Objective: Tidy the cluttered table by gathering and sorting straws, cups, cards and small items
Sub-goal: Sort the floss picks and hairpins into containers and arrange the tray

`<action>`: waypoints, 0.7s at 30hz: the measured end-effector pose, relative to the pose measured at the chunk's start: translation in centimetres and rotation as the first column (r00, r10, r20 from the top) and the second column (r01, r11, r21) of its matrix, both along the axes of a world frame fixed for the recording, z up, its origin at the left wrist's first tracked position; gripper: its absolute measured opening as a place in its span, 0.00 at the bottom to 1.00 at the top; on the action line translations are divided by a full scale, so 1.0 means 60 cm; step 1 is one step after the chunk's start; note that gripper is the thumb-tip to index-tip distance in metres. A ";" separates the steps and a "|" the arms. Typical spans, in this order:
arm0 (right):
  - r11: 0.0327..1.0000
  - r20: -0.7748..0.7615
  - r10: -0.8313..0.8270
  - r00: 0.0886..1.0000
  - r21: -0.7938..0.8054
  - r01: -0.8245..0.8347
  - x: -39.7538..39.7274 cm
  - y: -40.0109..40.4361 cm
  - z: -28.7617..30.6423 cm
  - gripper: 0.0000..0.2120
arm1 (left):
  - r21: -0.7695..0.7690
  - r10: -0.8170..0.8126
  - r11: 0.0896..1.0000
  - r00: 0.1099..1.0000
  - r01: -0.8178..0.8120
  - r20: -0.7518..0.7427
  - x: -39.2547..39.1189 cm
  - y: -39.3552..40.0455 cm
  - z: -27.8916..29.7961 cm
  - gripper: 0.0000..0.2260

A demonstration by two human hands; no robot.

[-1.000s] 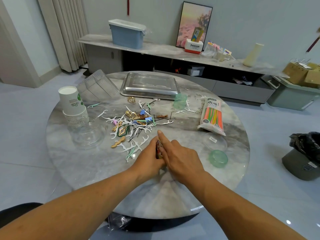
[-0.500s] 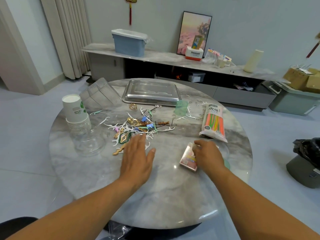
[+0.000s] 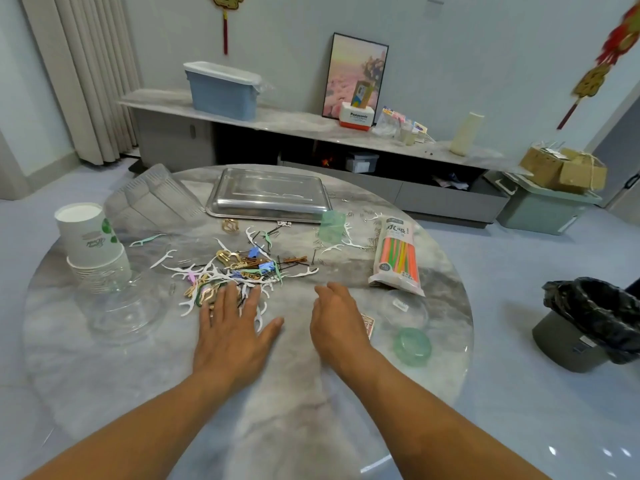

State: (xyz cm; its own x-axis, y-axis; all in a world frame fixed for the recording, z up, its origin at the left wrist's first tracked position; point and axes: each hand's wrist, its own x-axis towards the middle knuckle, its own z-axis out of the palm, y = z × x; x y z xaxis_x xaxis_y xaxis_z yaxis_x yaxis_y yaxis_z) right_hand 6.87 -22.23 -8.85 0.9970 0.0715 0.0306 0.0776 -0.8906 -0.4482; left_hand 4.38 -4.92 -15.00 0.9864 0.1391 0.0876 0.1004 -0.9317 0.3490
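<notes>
Nearby, bagged straws (image 3: 397, 258) (multicoloured)

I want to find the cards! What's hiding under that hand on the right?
A corner of the red card pack peeks out beside the right hand. The hand covers the rest, so what else lies under it cannot be seen.

A home living room, round marble surface (image 3: 242, 393) under the hands, low media cabinet (image 3: 346, 161) beyond them, framed picture (image 3: 356, 76) against the wall, curtains (image 3: 83, 74) far left, red hanging ornament (image 3: 227, 8) above
</notes>
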 end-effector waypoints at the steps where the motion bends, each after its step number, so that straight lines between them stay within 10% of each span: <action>1: 1.000 -0.003 0.003 1.000 0.016 -0.003 0.013 -0.006 0.004 0.17 | -0.003 -0.005 1.000 1.000 0.005 0.011 0.012 0.000 -0.002 0.36; 16: 0.986 0.021 -0.069 0.997 0.156 0.065 0.221 -0.001 -0.009 0.19 | 0.050 0.109 0.992 0.988 -0.115 0.110 0.158 0.002 -0.005 0.33; 21: 0.930 -0.025 -0.342 0.939 0.136 0.343 0.267 0.003 -0.037 0.30 | 0.031 0.165 0.983 0.946 -0.180 0.278 0.169 0.039 0.011 0.34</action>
